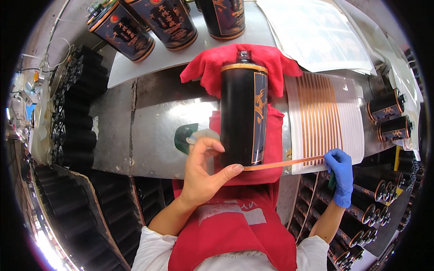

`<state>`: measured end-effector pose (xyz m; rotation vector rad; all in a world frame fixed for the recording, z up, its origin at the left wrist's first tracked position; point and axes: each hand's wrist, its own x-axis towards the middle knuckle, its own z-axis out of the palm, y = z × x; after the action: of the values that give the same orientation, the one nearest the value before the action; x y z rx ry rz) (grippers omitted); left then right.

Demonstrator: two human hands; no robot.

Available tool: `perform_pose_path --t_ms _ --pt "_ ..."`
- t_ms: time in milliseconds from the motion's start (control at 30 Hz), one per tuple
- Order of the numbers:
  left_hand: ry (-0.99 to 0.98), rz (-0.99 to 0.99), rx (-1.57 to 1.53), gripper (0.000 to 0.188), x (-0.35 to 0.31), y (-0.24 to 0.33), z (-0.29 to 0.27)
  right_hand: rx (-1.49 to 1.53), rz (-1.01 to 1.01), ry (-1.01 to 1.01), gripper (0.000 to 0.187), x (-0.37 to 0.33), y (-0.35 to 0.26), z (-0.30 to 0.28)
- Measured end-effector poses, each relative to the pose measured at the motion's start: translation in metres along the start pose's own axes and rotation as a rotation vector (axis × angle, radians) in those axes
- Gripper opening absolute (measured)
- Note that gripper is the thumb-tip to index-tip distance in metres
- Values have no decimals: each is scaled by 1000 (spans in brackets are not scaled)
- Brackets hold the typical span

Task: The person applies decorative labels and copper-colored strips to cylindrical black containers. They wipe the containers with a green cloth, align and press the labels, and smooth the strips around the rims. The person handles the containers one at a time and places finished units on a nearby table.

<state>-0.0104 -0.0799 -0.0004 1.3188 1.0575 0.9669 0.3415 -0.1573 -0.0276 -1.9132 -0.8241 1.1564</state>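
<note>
A black bottle (237, 113) with a dark picture panel and a gold band lies on a red cloth (212, 74), its neck pointing away from me. My bare left hand (202, 174) is at the base's left side, fingers curled against the bottle. Its thumb presses the end of a thin copper-coloured strip (285, 164) at the base edge. Stretched out to the right, the strip's other end is pinched by my blue-gloved right hand (340, 174). A small green piece (332, 180) shows under that hand. Beyond my left fingers lies a dark green flat piece (184, 137).
A white sheet (355, 117) of copper strips lies at the right. Clear sheets (316, 36) are stacked behind it. Decorated bottles (167, 25) stand at the back left; two more (386, 106) lie far right. Black bottles (74, 113) line the left side, and racked bottles (361, 198) lie below right.
</note>
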Motion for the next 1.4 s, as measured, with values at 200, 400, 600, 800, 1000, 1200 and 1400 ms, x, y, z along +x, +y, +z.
perform_pose_path --t_ms 200,400,600,800,1000,1200,1400 --pt "-31 5 -100 44 2 -5 -9 -59 -61 22 11 3 5 3" --pt "-34 520 602 65 -3 39 22 -93 -36 49 11 0 -8 7" --pt "-201 685 1178 85 25 17 35 -73 -41 71 10 -1 2 5" --pt "-228 375 587 105 11 -26 -14 70 -37 -103 8 -14 -29 50" --pt "-92 384 515 94 11 1 2 83 -23 -140 9 -14 -26 63" --pt "-229 729 1200 71 30 22 26 105 0 -137 9 -13 -26 63" --pt "-42 758 954 80 22 -13 5 152 -36 -211 9 -25 -48 91"
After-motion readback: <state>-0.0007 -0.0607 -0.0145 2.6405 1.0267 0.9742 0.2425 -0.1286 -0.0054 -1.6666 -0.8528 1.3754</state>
